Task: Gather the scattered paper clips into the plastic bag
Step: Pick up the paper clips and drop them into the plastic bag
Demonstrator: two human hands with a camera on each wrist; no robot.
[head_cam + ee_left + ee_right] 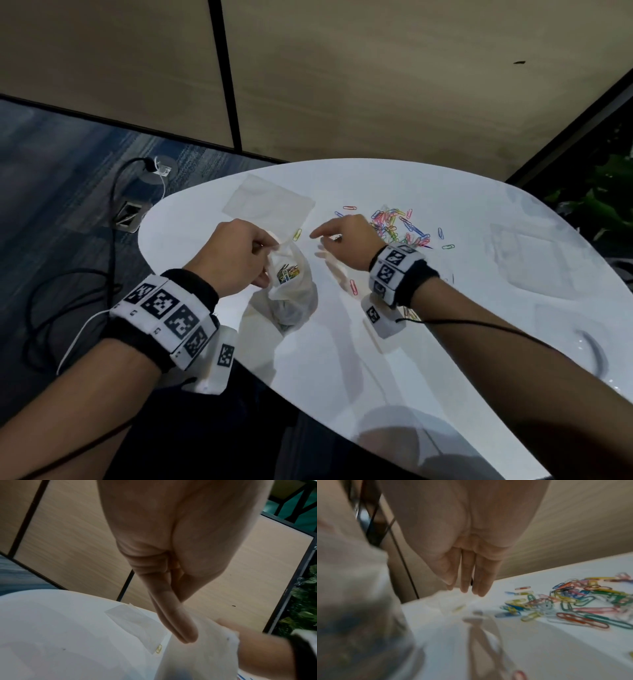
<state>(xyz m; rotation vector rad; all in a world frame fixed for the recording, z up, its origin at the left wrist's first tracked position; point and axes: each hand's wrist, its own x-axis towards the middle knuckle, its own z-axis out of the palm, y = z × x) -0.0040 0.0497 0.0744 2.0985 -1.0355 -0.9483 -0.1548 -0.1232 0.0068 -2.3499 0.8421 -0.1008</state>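
Observation:
On the white table (pixel 428 342) a crumpled clear plastic bag (pixel 294 294) stands with its mouth up, and several coloured clips (pixel 287 274) show inside it. My left hand (pixel 265 265) pinches the bag's rim; in the left wrist view the thumb and a finger of this left hand (pixel 187 635) press on the bag (pixel 205 653). My right hand (pixel 320 236) hovers just right of the bag, fingers (pixel 467 586) straight and together, nothing seen in them. The pile of paper clips (pixel 397 226) lies behind and right of the right hand, also pile (pixel 576 601). Loose clips: yellow (pixel 297 234), pink (pixel 354 287).
A flat empty plastic bag (pixel 270 205) lies at the table's far left, and clear plastic sheets (pixel 527 253) lie on the right. Stray clips: red (pixel 349 208), blue (pixel 441 233), green (pixel 448 246). Cables (pixel 113 240) run over the floor on the left. A plant (pixel 603 205) stands on the right.

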